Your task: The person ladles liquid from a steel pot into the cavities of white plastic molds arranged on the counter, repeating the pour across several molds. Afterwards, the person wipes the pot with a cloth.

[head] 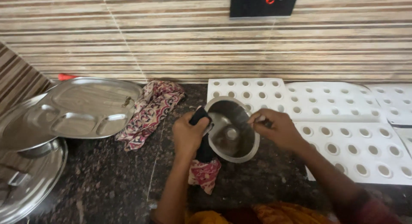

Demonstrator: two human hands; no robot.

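A round steel bowl [231, 129] with a raised knob in its middle is tilted toward me over the dark granite counter [107, 181]. My left hand [188, 136] grips its left rim together with a dark cloth [204, 152] whose red patterned end [204, 174] hangs below the hand. My right hand [277, 128] pinches the bowl's right rim with fingers closed on it.
A steel compartment plate [86, 107] rests on other steel plates and a lid [25, 181] at the left. A crumpled patterned cloth [150, 112] lies beside it. White perforated trays [343, 116] cover the counter's right side. A black switch panel [262, 4] sits on the striped wall tiles.
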